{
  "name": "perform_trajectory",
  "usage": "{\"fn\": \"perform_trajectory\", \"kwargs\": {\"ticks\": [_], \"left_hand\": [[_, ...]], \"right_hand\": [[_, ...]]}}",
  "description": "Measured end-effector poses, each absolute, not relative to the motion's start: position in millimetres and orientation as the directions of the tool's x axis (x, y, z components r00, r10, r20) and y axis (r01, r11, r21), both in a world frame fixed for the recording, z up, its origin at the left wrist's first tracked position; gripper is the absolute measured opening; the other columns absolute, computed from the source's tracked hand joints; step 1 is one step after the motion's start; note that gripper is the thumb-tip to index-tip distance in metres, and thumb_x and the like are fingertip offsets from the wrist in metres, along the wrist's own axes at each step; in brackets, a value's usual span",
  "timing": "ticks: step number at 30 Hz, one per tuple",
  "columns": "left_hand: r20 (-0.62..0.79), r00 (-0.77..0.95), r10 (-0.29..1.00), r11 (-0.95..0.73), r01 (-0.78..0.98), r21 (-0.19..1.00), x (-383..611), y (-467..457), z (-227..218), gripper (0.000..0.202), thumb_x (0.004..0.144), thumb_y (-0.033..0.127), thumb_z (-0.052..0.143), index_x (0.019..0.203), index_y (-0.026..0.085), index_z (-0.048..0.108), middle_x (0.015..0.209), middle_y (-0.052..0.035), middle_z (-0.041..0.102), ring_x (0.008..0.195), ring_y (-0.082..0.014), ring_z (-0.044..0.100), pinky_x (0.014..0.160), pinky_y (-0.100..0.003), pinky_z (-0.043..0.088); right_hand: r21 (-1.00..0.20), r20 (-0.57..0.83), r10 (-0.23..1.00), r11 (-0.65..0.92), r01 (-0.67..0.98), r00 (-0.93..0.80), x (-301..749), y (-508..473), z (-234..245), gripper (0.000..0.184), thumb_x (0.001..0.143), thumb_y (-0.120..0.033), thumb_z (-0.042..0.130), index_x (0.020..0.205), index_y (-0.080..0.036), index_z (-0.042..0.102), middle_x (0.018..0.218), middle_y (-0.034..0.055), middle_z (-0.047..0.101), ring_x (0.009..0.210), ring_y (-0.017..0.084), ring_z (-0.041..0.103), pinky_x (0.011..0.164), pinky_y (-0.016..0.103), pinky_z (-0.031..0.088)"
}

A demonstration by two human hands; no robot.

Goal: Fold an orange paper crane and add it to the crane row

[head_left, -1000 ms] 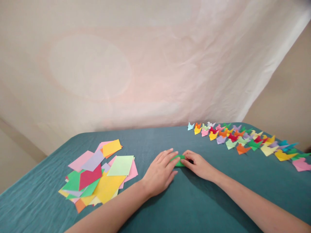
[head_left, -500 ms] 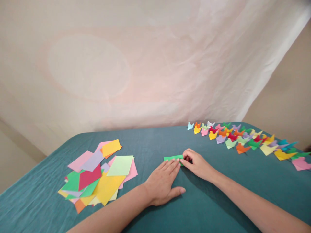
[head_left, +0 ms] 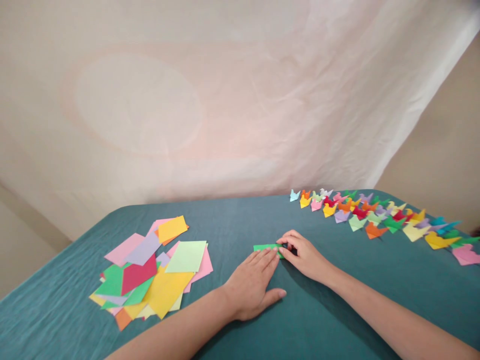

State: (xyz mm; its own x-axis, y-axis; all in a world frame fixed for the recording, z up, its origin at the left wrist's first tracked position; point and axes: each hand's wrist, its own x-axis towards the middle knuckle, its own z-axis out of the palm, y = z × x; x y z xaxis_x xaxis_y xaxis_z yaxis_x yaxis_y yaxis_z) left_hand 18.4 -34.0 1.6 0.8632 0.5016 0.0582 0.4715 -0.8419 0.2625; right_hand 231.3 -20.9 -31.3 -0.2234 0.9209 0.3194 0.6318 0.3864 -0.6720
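A narrow strip of folded green paper (head_left: 264, 247) lies on the teal tablecloth (head_left: 337, 310) in the middle. My left hand (head_left: 252, 285) rests flat on the cloth, fingers stretched out, with the fingertips at the strip's near edge. My right hand (head_left: 302, 254) has its fingers curled and pressed onto the right end of the green paper. Most of the strip's right part is hidden under those fingers.
A loose heap of coloured paper squares (head_left: 150, 267) lies at the left. Rows of several small folded paper birds (head_left: 375, 216) in many colours run along the far right. A pale sheet (head_left: 225, 100) hangs behind the table.
My left hand slid back off the green paper toward me and now lies flat, uncovering the strip's left part. My right hand stayed on the right end.
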Motion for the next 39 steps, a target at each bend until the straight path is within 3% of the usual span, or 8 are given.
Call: {"fn": "perform_trajectory", "kwargs": {"ticks": [14, 23, 32, 39], "left_hand": [[0.068, 0.867, 0.493, -0.841, 0.456, 0.291, 18.3, -32.4, 1.5, 0.064, 0.09, 0.053, 0.029, 0.14, 0.013, 0.022, 0.146, -0.0118, 0.021, 0.135, -0.0252, 0.019, 0.11, -0.04, 0.016], [0.067, 0.87, 0.489, -0.842, 0.451, 0.298, 18.1, -31.8, 3.0, 0.063, 0.09, 0.051, 0.03, 0.14, 0.015, 0.022, 0.146, -0.0114, 0.022, 0.134, -0.0255, 0.02, 0.11, -0.041, 0.017], [0.049, 0.868, 0.494, -0.837, 0.459, 0.297, 18.4, -33.1, 4.6, 0.062, 0.09, 0.051, 0.031, 0.14, 0.014, 0.025, 0.146, -0.0116, 0.023, 0.134, -0.0261, 0.021, 0.11, -0.041, 0.017], [0.037, 0.869, 0.494, -0.839, 0.464, 0.284, 18.0, -34.1, 6.9, 0.063, 0.09, 0.051, 0.031, 0.14, 0.013, 0.024, 0.146, -0.0121, 0.022, 0.134, -0.0258, 0.021, 0.111, -0.041, 0.016]], "right_hand": [[-0.675, 0.327, 0.921, 0.384, 0.63, -0.211, 231.5, -20.6, -32.7, 0.014, 0.084, -0.025, 0.048, 0.09, -0.019, 0.059, 0.091, 0.0048, 0.052, 0.069, 0.014, 0.053, 0.067, 0.03, 0.047], [-0.682, 0.349, 0.92, 0.381, 0.624, -0.18, 233.5, -19.4, -37.2, 0.016, 0.08, -0.016, 0.046, 0.091, -0.018, 0.058, 0.091, 0.005, 0.053, 0.069, 0.014, 0.053, 0.068, 0.031, 0.047], [-0.665, 0.381, 0.911, 0.387, 0.638, -0.156, 234.6, -17.1, -38.4, 0.023, 0.081, -0.01, 0.039, 0.087, -0.018, 0.06, 0.092, 0.0065, 0.053, 0.087, 0.018, 0.055, 0.08, 0.033, 0.045], [-0.669, 0.363, 0.915, 0.388, 0.635, -0.177, 234.7, -18.1, -37.5, 0.024, 0.083, -0.011, 0.039, 0.09, -0.017, 0.061, 0.093, 0.0067, 0.053, 0.087, 0.017, 0.055, 0.082, 0.033, 0.044]]}}
